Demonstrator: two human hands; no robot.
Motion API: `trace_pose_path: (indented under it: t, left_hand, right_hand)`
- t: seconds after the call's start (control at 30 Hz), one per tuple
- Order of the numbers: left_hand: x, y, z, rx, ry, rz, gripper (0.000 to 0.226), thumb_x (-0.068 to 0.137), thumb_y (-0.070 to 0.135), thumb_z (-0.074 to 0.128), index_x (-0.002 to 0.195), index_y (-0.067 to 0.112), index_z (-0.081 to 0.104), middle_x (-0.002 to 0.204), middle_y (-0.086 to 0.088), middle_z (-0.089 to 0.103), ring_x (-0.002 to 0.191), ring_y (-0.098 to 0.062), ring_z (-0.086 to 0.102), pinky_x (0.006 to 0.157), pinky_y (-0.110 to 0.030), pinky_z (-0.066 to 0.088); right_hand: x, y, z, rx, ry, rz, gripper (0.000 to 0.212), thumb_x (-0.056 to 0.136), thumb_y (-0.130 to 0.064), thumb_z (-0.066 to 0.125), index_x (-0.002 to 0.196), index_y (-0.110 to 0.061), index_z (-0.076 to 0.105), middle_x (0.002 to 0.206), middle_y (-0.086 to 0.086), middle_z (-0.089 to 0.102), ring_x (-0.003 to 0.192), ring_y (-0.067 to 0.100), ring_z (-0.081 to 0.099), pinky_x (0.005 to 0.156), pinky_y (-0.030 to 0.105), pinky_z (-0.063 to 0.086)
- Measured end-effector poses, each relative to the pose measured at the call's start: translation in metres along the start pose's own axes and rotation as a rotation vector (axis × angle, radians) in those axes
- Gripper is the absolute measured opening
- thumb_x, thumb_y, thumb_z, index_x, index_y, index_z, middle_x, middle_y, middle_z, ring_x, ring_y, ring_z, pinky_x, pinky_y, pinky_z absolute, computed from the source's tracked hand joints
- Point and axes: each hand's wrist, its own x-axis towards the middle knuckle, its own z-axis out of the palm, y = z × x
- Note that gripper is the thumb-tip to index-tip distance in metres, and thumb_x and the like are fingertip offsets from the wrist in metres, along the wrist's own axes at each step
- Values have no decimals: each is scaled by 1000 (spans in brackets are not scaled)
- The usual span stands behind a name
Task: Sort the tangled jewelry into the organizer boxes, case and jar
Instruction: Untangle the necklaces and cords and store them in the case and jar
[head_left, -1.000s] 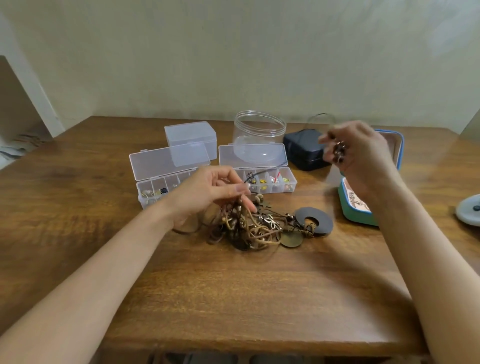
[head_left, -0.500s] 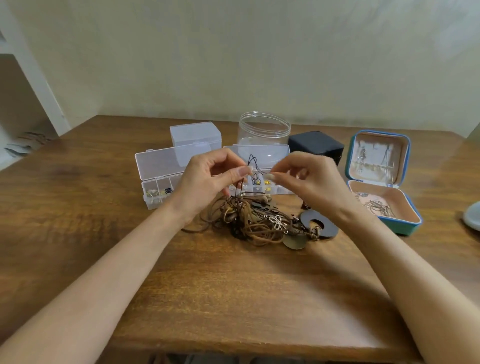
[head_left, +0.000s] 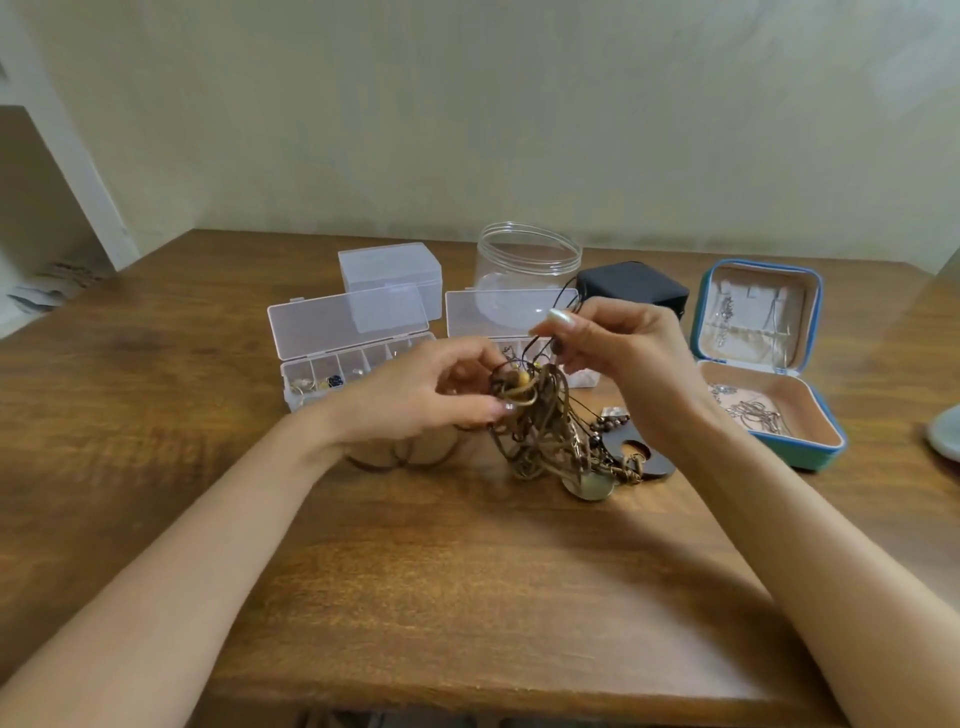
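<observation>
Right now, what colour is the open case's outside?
The case is teal-blue outside; head view shows it.

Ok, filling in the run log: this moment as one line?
stage: untangling | left hand: grips jewelry tangle | right hand: pinches black cord | tangle: partly raised, pendants on table

Bare table (head_left: 467, 597) nearside (boxes (head_left: 358, 338) beyond)

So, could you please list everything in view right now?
table: one, brown wood, underneath.
organizer boxes: two, clear, open, behind the hands.
small box: one, clear, shut, back left.
jar: one, clear, back centre.
black box: one, right of jar.
jewelry case: one, teal, open, far right.
grey object: one, right edge, cut off.
tangled jewelry: one clump, brown, centre, partly lifted.
black cord: one, rising from clump.
left hand: grips the clump.
right hand: pinches the black cord.
</observation>
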Motion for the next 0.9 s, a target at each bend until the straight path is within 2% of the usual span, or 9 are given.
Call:
trace_pose_path:
  t: [0.1,0.2,0.27,0.37,0.5,0.6,0.67,0.77,0.9]
  left_hand:
    - [-2,-1,-7,-202,0,0,23,79,27,71,97,18,60,92,9,67,89,-4,62,77,-17,49]
    - [0,-2,-3,-507,-9,-69,43,74,34,62,109,9,59,98,1,69,94,-13,64,78,-24,52]
    - [3,-4,2,-699,8,-135,40,81,31,54,112,6,59,101,-6,67,95,-19,62,78,-31,53]
    - [5,-6,8,-861,74,-228,36,88,28,52,116,7,57,106,-13,62,103,-29,55,83,-38,49]
    - [6,-5,9,-860,164,-266,27,82,23,55,104,11,65,89,-6,67,79,-17,62,71,-29,53]
    - [6,-3,6,-806,207,-248,19,89,17,51,88,15,69,79,1,70,76,-10,63,72,-26,53]
    - [5,-3,4,-831,216,-240,23,90,12,49,81,13,70,78,0,69,75,-11,63,70,-24,54]
    - [2,-5,1,-845,200,-240,10,87,6,54,91,7,63,80,-3,68,77,-15,60,68,-22,54]
    - [-2,-7,-6,-892,78,-245,33,71,4,57,103,6,57,90,-8,64,77,-14,61,64,-22,53]
  right_hand:
    - [1,4,-6,133,-74,117,11,76,-19,66,70,-16,74,80,8,68,71,14,61,68,22,54]
    - [2,7,-6,211,-144,185,21,82,-13,61,95,2,69,79,2,69,74,14,60,67,23,53]
    - [0,7,-2,281,-181,225,27,87,-11,56,104,9,63,78,0,69,73,14,58,67,21,52]
    - [-3,6,4,354,-264,241,22,83,-13,58,100,-8,71,79,2,68,72,12,59,67,22,51]
    - [-5,8,11,260,-286,220,18,81,-9,63,98,-13,71,83,6,64,69,12,56,62,21,44]
    - [-6,10,13,58,-161,171,13,86,-8,63,98,-10,68,67,4,59,55,9,50,50,17,39]
    - [-6,10,14,-33,-125,160,21,79,-18,68,98,-10,64,64,3,59,54,10,49,48,18,40]
    - [-6,10,15,-77,-166,172,36,68,-30,71,98,-13,61,63,-1,61,53,9,50,50,21,42]
    - [-6,8,14,-70,-130,99,30,69,-32,67,93,-14,65,59,-3,60,54,8,52,51,21,41]
